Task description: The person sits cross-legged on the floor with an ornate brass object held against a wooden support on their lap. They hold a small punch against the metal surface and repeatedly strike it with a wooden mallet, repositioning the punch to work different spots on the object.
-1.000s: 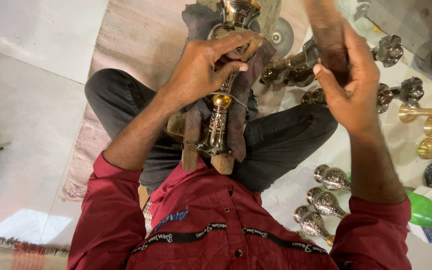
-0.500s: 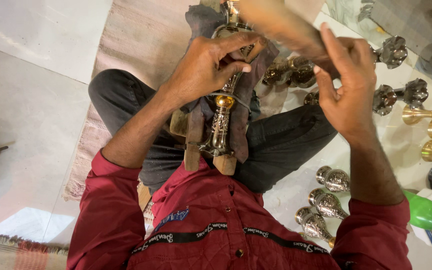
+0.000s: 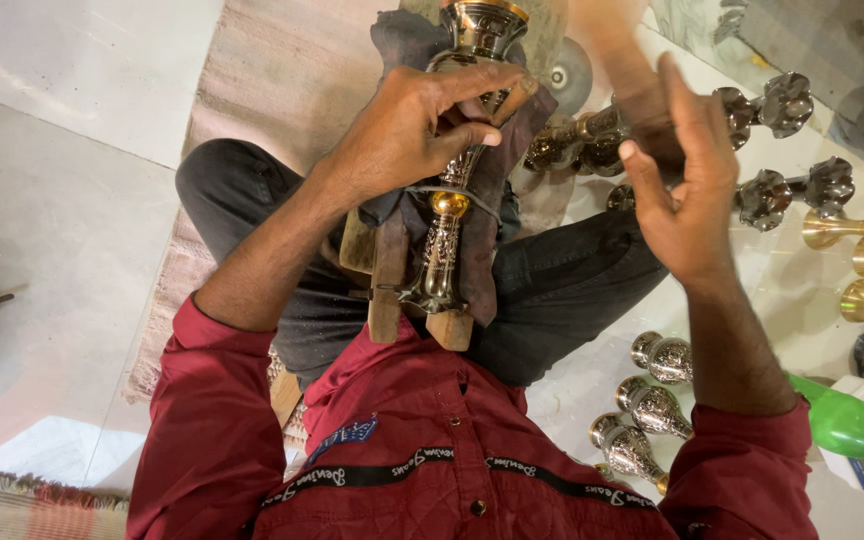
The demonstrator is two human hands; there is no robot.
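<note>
Fingers of the left hand [image 3: 407, 135] curl in a firm grip around the upper stem of a metal lamp stand [image 3: 449, 190], pressing a dark cloth [image 3: 497, 170] against it. That stand is silver with engraved bands and one gold ball, lying on a wooden block [image 3: 387, 300] over the lap. Blurred, the right hand [image 3: 687, 195] hovers released beside it, above similar metal pieces [image 3: 782, 185] on the floor

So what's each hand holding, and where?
Left hand grips the metal stem near its upper part, over dark cloth. Right hand is blurred; its hold cannot be told.
</note>
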